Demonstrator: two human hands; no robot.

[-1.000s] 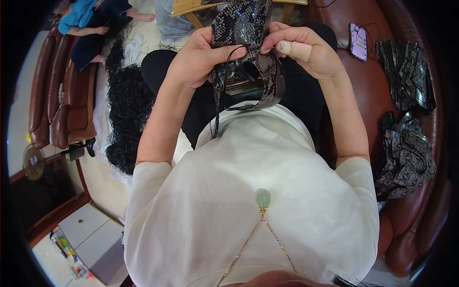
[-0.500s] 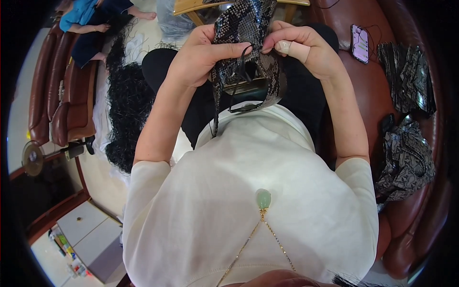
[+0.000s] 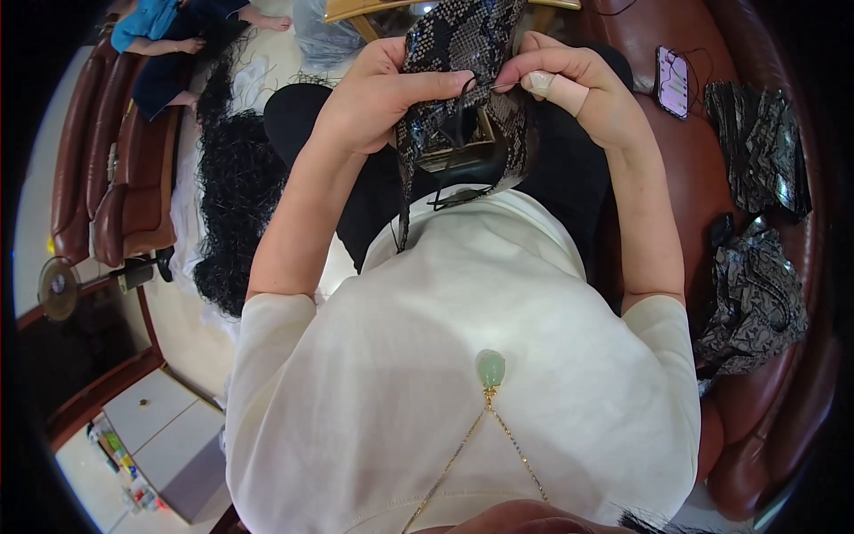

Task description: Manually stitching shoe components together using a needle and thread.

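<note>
A black and grey snakeskin-patterned strip of material [image 3: 451, 55], with long narrow ends hanging down, is held up in front of my lap. My left hand [image 3: 369, 96] grips its left side, thumb pressed flat on the front. With my right hand [image 3: 578, 87], finger and thumb closed, I pinch a thin needle [image 3: 505, 85] whose tip reaches the material beside my left thumb. Tape is wrapped around the right thumb. A black cord [image 3: 464, 96] loops down from the working spot; its exact path is hard to make out.
On the brown leather sofa [image 3: 663, 187] at right lie a phone [image 3: 672, 82] with a cable and two stacks of snakeskin-patterned pieces [image 3: 756, 147]. A heap of black strands [image 3: 236, 196] covers the floor at left. Another person's hand [image 3: 191, 46] shows at upper left, near a fan [image 3: 60, 287].
My right hand has shifted slightly right and away from the material, and the needle now shows between the fingers and the strip. My left hand keeps its grip.
</note>
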